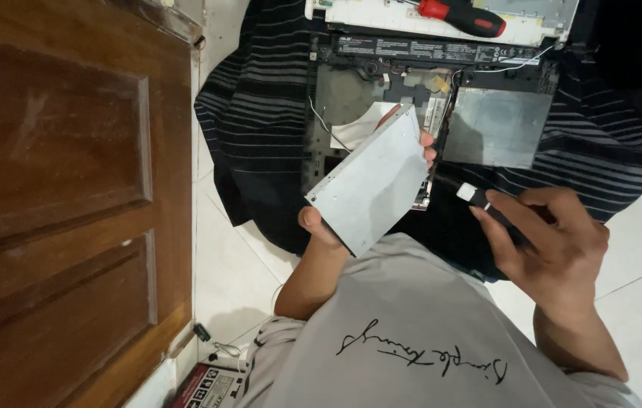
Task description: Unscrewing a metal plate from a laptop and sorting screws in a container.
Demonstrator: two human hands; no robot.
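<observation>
Opened laptop chassis (412, 98) on striped dark cloth (260, 98), beyond the fingers of both hands, bordered by wooden door (64, 189) on the far side of the left hand. Flat silver drive module (372, 181) tilted above the chassis, gripped by left hand (321, 227) with thumb at the near corner and fingertips (428, 149) curled over the far edge. Slim black tool (479, 200) pinched between thumb and closed fingers of right hand (555, 242), tip just beside the module; red-handled screwdriver (463, 17) well beyond.

Home floor — tiles (238, 264), wooden door (72, 189)
</observation>
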